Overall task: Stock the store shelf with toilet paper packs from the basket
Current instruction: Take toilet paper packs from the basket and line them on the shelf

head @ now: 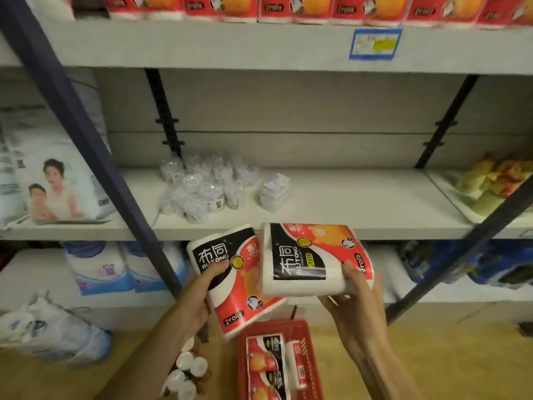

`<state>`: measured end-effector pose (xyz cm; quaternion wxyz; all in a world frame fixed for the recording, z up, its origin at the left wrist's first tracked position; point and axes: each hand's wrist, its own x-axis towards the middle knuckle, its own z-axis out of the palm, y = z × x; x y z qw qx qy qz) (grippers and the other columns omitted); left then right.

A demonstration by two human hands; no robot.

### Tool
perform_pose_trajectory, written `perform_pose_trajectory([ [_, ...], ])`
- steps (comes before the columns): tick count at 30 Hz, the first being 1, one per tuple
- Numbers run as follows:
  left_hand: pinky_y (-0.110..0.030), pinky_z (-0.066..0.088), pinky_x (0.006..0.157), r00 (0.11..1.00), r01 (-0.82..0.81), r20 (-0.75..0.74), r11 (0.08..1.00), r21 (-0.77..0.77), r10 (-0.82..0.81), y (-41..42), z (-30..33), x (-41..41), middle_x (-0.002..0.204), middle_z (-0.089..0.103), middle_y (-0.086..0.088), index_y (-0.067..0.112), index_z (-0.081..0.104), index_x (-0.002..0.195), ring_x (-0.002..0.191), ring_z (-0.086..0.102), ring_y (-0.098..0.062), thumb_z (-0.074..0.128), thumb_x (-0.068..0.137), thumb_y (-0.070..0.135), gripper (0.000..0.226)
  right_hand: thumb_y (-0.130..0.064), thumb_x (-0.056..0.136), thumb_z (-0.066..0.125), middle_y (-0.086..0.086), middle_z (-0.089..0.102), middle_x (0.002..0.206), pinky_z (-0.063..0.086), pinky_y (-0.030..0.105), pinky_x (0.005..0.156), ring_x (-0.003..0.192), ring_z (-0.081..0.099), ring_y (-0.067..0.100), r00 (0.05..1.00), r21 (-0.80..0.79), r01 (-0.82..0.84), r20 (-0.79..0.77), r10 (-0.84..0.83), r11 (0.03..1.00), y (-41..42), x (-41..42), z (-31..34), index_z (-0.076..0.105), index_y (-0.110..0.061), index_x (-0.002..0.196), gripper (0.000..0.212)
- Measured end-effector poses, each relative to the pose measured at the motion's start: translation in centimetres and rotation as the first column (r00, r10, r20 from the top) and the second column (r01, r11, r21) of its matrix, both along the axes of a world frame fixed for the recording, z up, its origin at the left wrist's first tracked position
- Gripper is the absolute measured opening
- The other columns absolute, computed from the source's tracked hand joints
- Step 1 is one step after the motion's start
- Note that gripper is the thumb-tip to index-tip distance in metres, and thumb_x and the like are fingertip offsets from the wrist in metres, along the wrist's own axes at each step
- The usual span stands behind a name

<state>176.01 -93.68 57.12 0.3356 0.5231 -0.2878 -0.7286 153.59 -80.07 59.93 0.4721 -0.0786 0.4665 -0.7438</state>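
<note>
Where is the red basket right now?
The red basket sits on the floor at bottom centre, below and between both hands, with packs still inside, right of the bottle cluster.

Two red-black-white two-roll packs held before the shelf; perhaps two more in the red basket

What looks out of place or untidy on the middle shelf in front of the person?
The clear-wrapped rolls lie in a loose heap, not in rows, and a small white pack sits tilted beside them. The rest of that middle shelf is bare.
</note>
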Motion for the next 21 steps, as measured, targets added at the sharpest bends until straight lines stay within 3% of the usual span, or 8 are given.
perform_pose_trajectory([
  [2,-0.058,0.050,0.095,0.999,-0.035,-0.018,0.999,-0.036,0.035,-0.1,2.0,-0.2,0.101,0.075,-0.018,0.010,0.068,0.113,0.099,0.068,-0.039,0.081,0.060,0.029,0.058,-0.054,0.068,0.075,0.017,0.065,0.126,0.060,0.045,0.071,0.103,0.068,0.032,1.000,0.022,-0.016,-0.021,0.016,1.000,-0.7,0.0,2.1,0.050,-0.018,0.129,0.076],
  [4,-0.055,0.052,0.093,0.997,-0.067,-0.052,0.996,-0.051,0.064,-0.1,3.7,-0.5,0.098,0.076,-0.016,0.012,0.068,0.109,0.096,0.069,-0.037,0.078,0.062,0.030,0.052,-0.060,0.072,0.067,0.017,0.066,0.123,0.058,0.054,0.080,0.114,0.064,0.038,0.999,0.045,-0.005,-0.046,0.007,0.999,-1.2,0.1,3.9,0.050,-0.015,0.130,0.075],
  [6,-0.052,0.053,0.089,0.993,-0.083,-0.086,0.994,-0.069,0.077,-0.4,5.0,-0.6,0.098,0.076,-0.015,0.014,0.068,0.109,0.095,0.069,-0.036,0.075,0.068,0.031,0.044,-0.061,0.081,0.057,0.015,0.069,0.119,0.057,0.058,0.082,0.112,0.065,0.037,0.997,0.073,-0.047,-0.053,0.051,0.996,-1.6,-0.1,5.4,0.054,-0.016,0.127,0.064],
  [9,-0.047,0.056,0.080,0.992,-0.104,-0.082,0.990,-0.093,0.096,-1.0,6.6,-0.8,0.095,0.076,-0.015,0.016,0.068,0.108,0.090,0.070,-0.036,0.072,0.079,0.027,0.031,-0.067,0.085,0.045,0.012,0.074,0.110,0.059,0.048,0.078,0.098,0.072,0.030,0.974,0.108,-0.205,-0.075,0.213,0.973,-1.7,-0.6,7.7,0.065,-0.019,0.121,0.063],
  [14,-0.048,0.058,0.077,0.993,-0.103,-0.065,0.988,-0.114,0.096,-1.8,8.2,-0.7,0.101,0.075,-0.019,0.014,0.069,0.109,0.091,0.070,-0.038,0.073,0.079,0.025,0.031,-0.062,0.069,0.063,0.013,0.077,0.096,0.058,0.043,0.070,0.089,0.074,0.030,0.945,0.257,-0.249,-0.146,0.293,0.934,-1.8,-1.7,8.9,0.063,-0.012,0.120,0.072],
  [16,-0.046,0.058,0.073,0.994,-0.095,-0.056,0.988,-0.122,0.089,-1.9,8.6,-0.8,0.097,0.075,-0.018,0.013,0.069,0.110,0.087,0.071,-0.037,0.073,0.079,0.025,0.033,-0.052,0.070,0.072,0.018,0.073,0.106,0.059,0.043,0.063,0.093,0.073,0.033,0.938,0.279,-0.305,-0.079,0.338,0.911,-1.9,-2.2,9.1,0.040,-0.015,0.143,0.088],
  [18,-0.043,0.058,0.069,0.995,-0.095,-0.044,0.986,-0.136,0.089,-1.9,9.0,-1.1,0.093,0.076,-0.017,0.012,0.068,0.111,0.082,0.071,-0.035,0.072,0.081,0.025,0.033,-0.037,0.079,0.073,0.020,0.068,0.112,0.059,0.045,0.061,0.089,0.072,0.034,0.932,0.279,-0.330,-0.057,0.359,0.902,-1.9,-2.6,9.6,0.023,-0.031,0.151,0.088],
  [21,-0.044,0.058,0.070,0.995,-0.096,-0.024,0.985,-0.140,0.093,-2.0,9.3,-1.3,0.094,0.076,-0.016,0.014,0.066,0.113,0.085,0.071,-0.034,0.071,0.084,0.030,0.034,-0.039,0.071,0.073,0.019,0.067,0.107,0.059,0.044,0.061,0.079,0.075,0.033,0.890,0.276,-0.421,-0.060,0.452,0.864,-1.9,-2.9,11.3,0.049,-0.019,0.137,0.073],
])
